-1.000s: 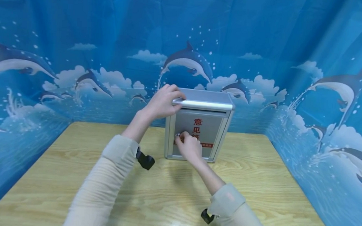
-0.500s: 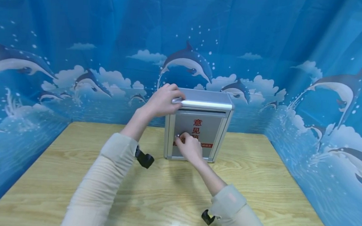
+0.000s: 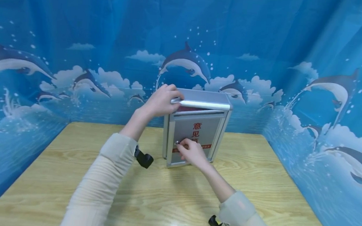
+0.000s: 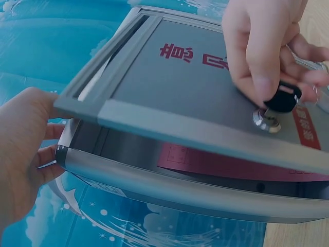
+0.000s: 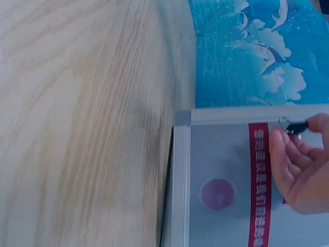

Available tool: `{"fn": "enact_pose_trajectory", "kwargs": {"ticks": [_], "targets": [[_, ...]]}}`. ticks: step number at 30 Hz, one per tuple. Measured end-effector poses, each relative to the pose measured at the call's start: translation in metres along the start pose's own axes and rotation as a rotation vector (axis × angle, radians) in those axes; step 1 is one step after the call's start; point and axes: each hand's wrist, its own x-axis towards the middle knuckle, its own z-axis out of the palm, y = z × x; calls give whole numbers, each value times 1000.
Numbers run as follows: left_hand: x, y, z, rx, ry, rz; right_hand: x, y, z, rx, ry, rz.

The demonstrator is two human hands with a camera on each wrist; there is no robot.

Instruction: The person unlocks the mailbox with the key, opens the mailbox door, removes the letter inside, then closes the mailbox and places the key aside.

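A silver metal suggestion box [image 3: 205, 96] stands upright on the table, red characters on its front door [image 3: 184, 127]. That door is ajar along its left side. My left hand [image 3: 163, 101] grips the box's top left corner; in the left wrist view its fingers are partly hidden behind the frame. With thumb and fingers, my right hand [image 3: 194, 153] pinches a black-headed key [image 4: 284, 96], which sits in the door's round lock [image 4: 266, 121]. Through the gap, pink paper [image 4: 221, 163] shows inside the box.
The wood-grain table [image 3: 242, 186] extends in front of the box and to both sides. Behind it hangs a blue dolphin-print curtain [image 3: 127, 26], which also lines the sides. A round window [image 5: 217, 194] is set low in the door.
The door has swung outward from the box at its left side. My right hand has come slightly toward me with the key, while my left hand keeps its hold on the corner.
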Motion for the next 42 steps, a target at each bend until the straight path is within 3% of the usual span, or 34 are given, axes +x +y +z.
{"fn": "enact_pose_trajectory", "kwargs": {"ticks": [14,42], "targets": [[0,0,4,10,3,-11,-22,23,-19,145,-190,-53],[0,-3,5,-3,18,4,-62,60,-70,327,-418,-154]]}}
